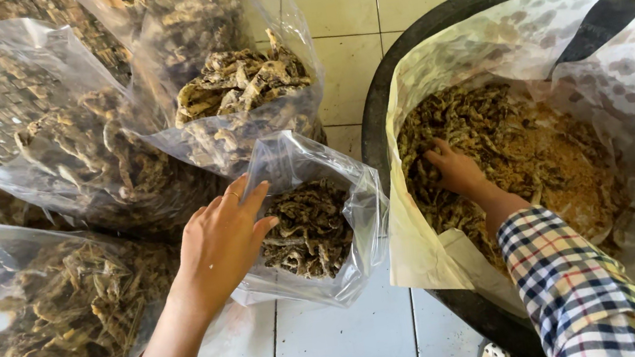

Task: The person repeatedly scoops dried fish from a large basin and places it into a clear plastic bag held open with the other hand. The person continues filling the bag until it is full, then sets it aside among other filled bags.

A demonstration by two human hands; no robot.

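White floor tiles with grey grout carry everything here. Toward the right edge of the floor sits a black tub, lined with a pale patterned sheet and heaped with brown dried strips, finer and more golden on the tub's far right side. Along the left edge lean 3 large clear bags already packed with the same dried stuff, 1 more lying at the near left corner.

Between the tub and those bags stands a small clear bag, partly filled, its mouth open upward and tilted toward the tub. The left hand holds the bag's near left rim: fingers held together and curled over the plastic edge, thumb apparently behind it, keeping the mouth open. A thin band circles that wrist.

The right hand, in a plaid sleeve, is down in the tub with fingers spread and dug into the strips; whether it has closed on a handful cannot be told, as the fingertips are buried.

The small bag lies just left of the tub, its opening just beside the tub's near left rim. The right hand is the nearer one to the heap; the left is already on the bag.
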